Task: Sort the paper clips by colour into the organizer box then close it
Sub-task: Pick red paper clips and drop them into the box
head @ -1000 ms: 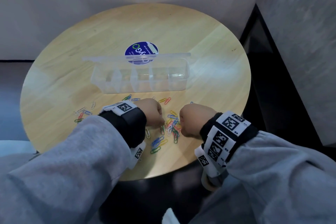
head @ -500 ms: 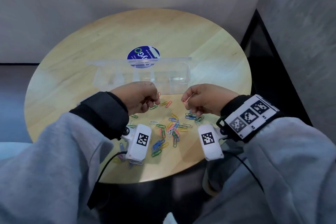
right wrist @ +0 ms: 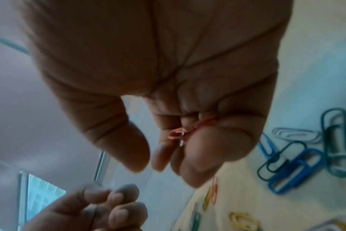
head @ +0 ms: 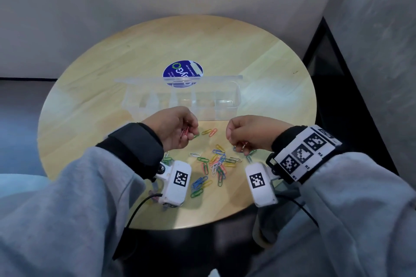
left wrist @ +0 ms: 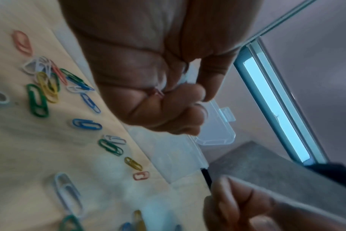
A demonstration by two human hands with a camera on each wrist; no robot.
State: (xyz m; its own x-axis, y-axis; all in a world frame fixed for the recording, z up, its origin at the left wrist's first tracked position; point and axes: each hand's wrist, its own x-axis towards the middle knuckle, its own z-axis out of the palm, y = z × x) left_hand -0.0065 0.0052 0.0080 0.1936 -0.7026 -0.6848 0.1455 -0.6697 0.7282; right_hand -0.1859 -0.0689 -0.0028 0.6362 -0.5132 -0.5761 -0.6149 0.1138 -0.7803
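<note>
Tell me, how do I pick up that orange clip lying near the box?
Pinch the orange clip across its two long sides, coming straight down from above. It lies flat on the table, probably too thin to grab from the side.

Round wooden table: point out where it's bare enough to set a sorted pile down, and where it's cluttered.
Bare wood lies left of the clear plastic organizer box, right of it toward the round wooden table's rim, and beyond the blue round sticker. Crowded: the near middle, where scattered coloured paper clips lie between the left hand and right hand.
</note>
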